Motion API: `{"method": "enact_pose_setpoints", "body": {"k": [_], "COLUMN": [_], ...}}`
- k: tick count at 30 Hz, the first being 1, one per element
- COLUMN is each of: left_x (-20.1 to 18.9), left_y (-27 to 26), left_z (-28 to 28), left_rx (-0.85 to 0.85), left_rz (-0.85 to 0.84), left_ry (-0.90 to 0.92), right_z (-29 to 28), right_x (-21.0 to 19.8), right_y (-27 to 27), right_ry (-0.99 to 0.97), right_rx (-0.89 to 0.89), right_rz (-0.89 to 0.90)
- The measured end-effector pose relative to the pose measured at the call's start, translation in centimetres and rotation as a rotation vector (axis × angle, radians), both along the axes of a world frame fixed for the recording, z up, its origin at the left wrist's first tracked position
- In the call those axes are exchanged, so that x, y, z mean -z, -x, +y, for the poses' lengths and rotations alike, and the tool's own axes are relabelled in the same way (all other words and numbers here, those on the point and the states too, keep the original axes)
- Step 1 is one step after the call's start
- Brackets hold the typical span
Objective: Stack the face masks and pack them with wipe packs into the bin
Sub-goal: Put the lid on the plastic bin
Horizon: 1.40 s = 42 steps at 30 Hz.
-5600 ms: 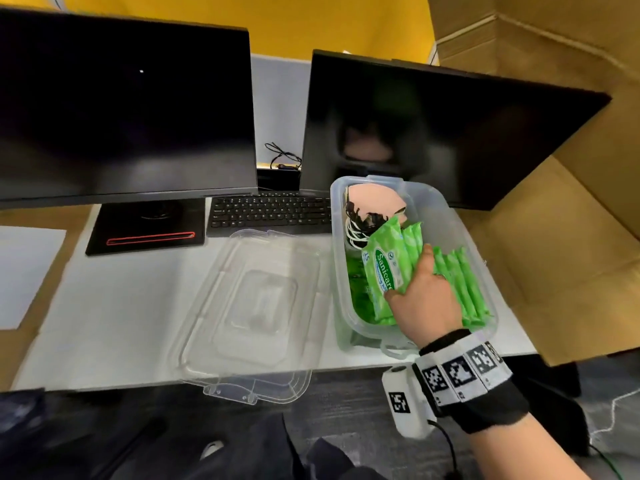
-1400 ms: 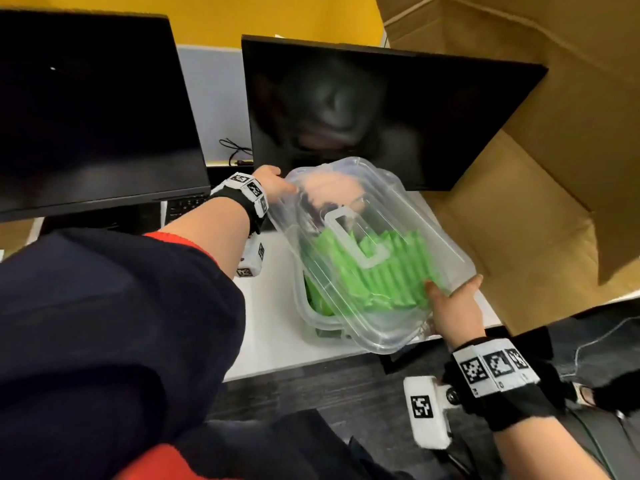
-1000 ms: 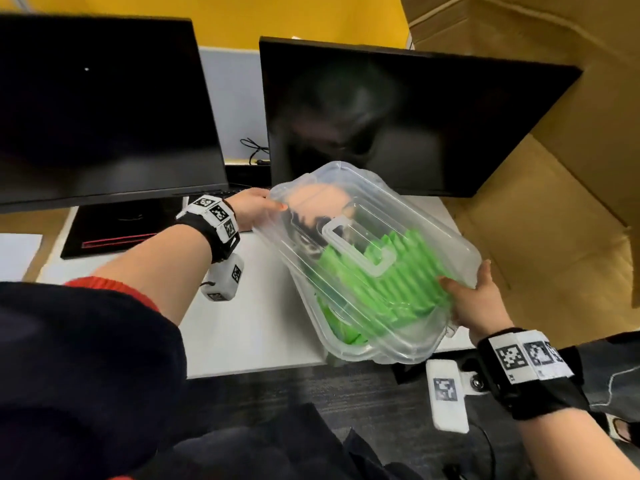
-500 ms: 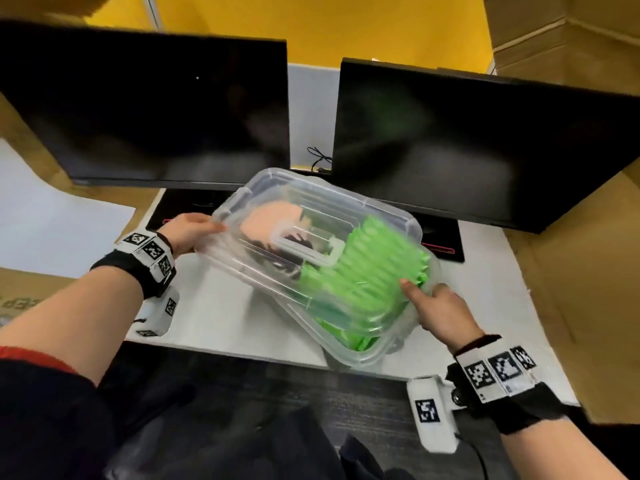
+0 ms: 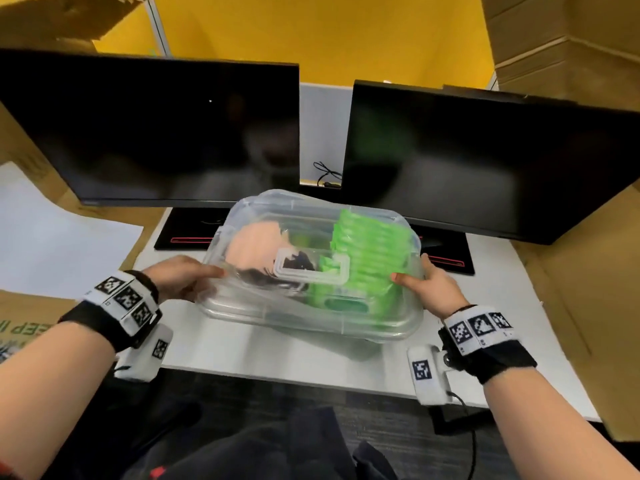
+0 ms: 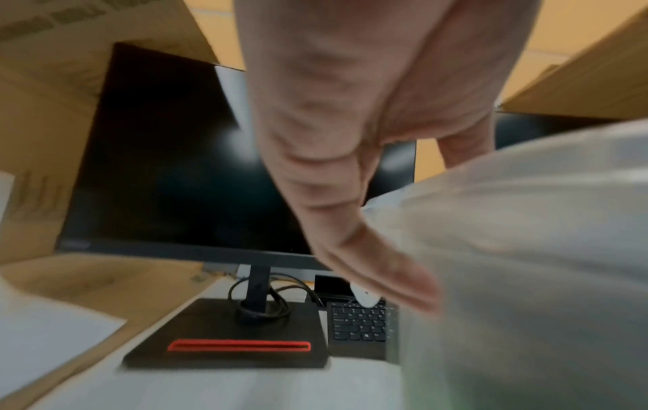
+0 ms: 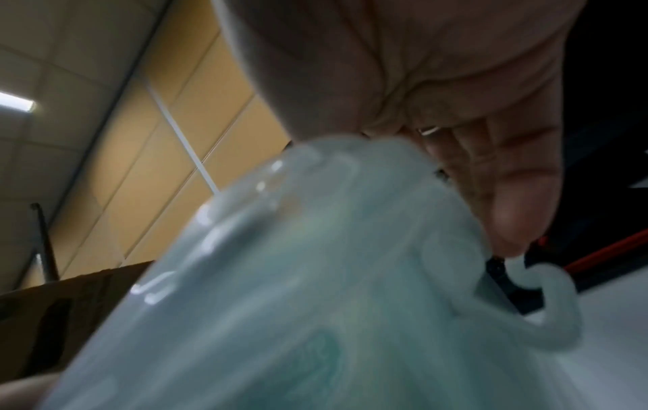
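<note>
White desk (image 5: 294,355): lidded bin (image 5: 311,268) long axis left-right, hands at ends.

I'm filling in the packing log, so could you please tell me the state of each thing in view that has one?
Bin: lid on, held at both ends, tilted.
Lid: on the bin; whether latched, cannot tell.
Wipe packs: inside the bin, at its right.
Face masks: inside the bin, at its left.
Left hand: grips the bin's left end.
Right hand: grips the bin's right end.
Monitors: both dark.

Head view looks down at the desk; both wrist views sit close against the bin (image 5: 311,317).
</note>
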<state>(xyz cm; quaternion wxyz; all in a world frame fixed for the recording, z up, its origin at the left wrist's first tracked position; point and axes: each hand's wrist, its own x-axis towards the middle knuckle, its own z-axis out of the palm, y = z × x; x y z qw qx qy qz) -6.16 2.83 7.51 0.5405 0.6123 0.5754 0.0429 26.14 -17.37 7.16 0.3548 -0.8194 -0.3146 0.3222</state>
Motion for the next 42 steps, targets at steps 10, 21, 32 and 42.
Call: {"method": "enact_pose_setpoints", "body": {"k": [10, 21, 32, 42], "left_x": [-0.2, -0.2, -0.1, 2.1], "left_y": [-4.5, -4.3, -1.8, -0.9], "left_z": [3.3, 3.1, 0.5, 2.1], "left_rx": [-0.003, -0.164, -0.244, -0.141], "left_rz": [0.340, -0.199, -0.145, -0.101], "left_ry": [-0.432, 0.002, -0.068, 0.317], "right_z": [0.6, 0.7, 4.0, 3.4], "right_x": [-0.5, -0.4, -0.8, 0.9], "right_y": [3.4, 2.9, 1.2, -0.5], "right_ry": [0.101, 0.021, 0.040, 0.119], "right_rx": [0.131, 0.195, 0.065, 0.240], "right_rz": [-0.218, -0.147, -0.161, -0.152]}}
